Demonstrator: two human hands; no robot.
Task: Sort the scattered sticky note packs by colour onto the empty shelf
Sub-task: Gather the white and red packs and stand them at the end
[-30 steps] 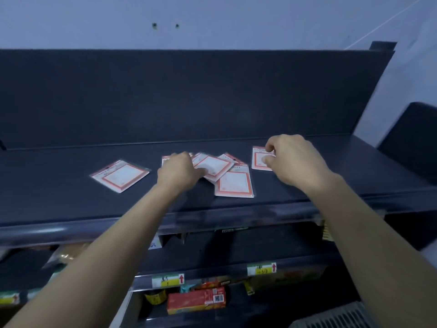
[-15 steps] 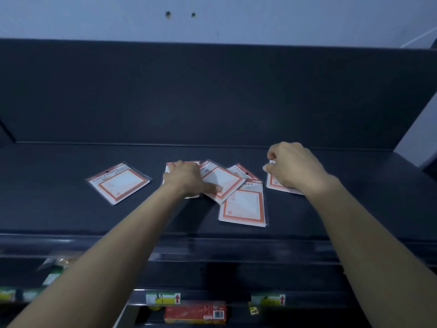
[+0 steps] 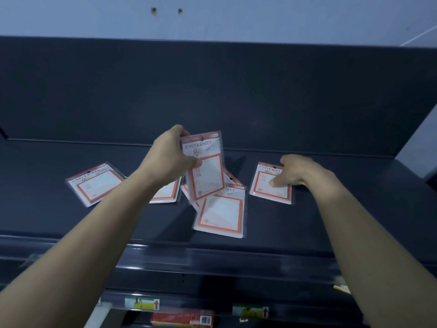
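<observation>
Plenty of bare shelf (image 3: pixel 354 209) right of the right hand (image 3: pixel 298 171) and left of the left hand (image 3: pixel 170 159) past one lone pack (image 3: pixel 94 183), but overlapping packs (image 3: pixel 220 214) clutter the spot under its lifted pack (image 3: pixel 204 166), and the back panel (image 3: pixel 212 91) blocks beyond.

- The far-left pack (image 3: pixel 95 184) lies alone at the left end of the shelf (image 3: pixel 354 221).
- A pile of packs (image 3: pixel 233 181) lies in the middle, with the front pack (image 3: pixel 221 213) on top, nearest the shelf edge.
- The left hand (image 3: pixel 169 159) holds the lifted pack (image 3: pixel 205 166) above the pile.
- The right pack (image 3: pixel 272 195) lies apart at the right, under the right hand (image 3: pixel 300 171).
- A box (image 3: pixel 182 319) sits lower down, below the shelf.
</observation>
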